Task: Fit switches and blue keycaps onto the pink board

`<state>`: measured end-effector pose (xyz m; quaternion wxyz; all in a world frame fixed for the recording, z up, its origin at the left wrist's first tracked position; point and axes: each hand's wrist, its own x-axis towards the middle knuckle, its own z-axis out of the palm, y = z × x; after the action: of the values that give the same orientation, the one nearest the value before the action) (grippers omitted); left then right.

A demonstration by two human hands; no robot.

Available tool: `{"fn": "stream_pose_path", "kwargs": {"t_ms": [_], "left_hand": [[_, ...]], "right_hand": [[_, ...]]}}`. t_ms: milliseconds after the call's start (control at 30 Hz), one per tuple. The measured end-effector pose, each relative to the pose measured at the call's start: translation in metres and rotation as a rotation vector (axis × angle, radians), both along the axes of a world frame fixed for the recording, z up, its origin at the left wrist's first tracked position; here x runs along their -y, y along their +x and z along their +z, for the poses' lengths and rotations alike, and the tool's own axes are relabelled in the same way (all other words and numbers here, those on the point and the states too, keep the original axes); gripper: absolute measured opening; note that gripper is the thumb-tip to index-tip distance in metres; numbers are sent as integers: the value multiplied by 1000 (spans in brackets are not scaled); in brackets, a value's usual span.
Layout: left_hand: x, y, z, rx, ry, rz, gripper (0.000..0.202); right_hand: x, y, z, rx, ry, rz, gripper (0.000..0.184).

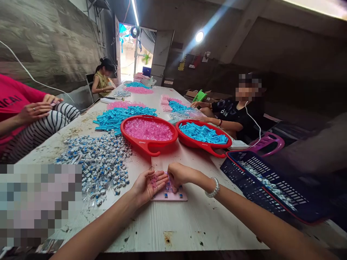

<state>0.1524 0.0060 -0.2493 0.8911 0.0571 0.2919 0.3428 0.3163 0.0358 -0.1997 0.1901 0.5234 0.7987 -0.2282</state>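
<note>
My left hand [151, 186] lies palm up above the table, fingers stretched out and slightly cupped. Several small clear pink plastic pieces [154, 180] rest in its palm. Beside it, my right hand [177, 177] is closed, fingers pointing down onto a flat pink board [169, 198]. What those fingertips pinch, if anything, is hidden. Small white-and-blue parts [166, 195] sit in a row along the board's near edge, and clear pink pieces show further back on it. A beaded bracelet [213, 187] circles my right wrist.
A heap of small white-and-blue parts [100, 162] spreads at left, behind it blue plastic pieces [119, 117]. Ahead stand a red basin [149, 147] of pink pieces and another red basin [202, 145] of blue ones. A dark basket [271, 180] is at right. Other people sit around the table.
</note>
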Motion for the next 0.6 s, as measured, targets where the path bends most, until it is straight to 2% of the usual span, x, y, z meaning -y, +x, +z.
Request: {"fn": "stream_pose_path", "kwargs": {"t_ms": [100, 200, 367, 600], "left_hand": [[0, 0, 0, -5, -6, -1, 42], [-1, 1, -1, -8, -20, 13, 42], [-1, 2, 1, -6, -30, 21, 42], [-1, 2, 2, -15, -39, 21, 42]], "right_hand": [[-10, -12, 2, 179, -7, 81, 26], [-16, -24, 2, 295, 45, 91, 35], [-22, -32, -2, 314, 166, 84, 51], [-36, -25, -11, 396, 45, 100, 53]]}}
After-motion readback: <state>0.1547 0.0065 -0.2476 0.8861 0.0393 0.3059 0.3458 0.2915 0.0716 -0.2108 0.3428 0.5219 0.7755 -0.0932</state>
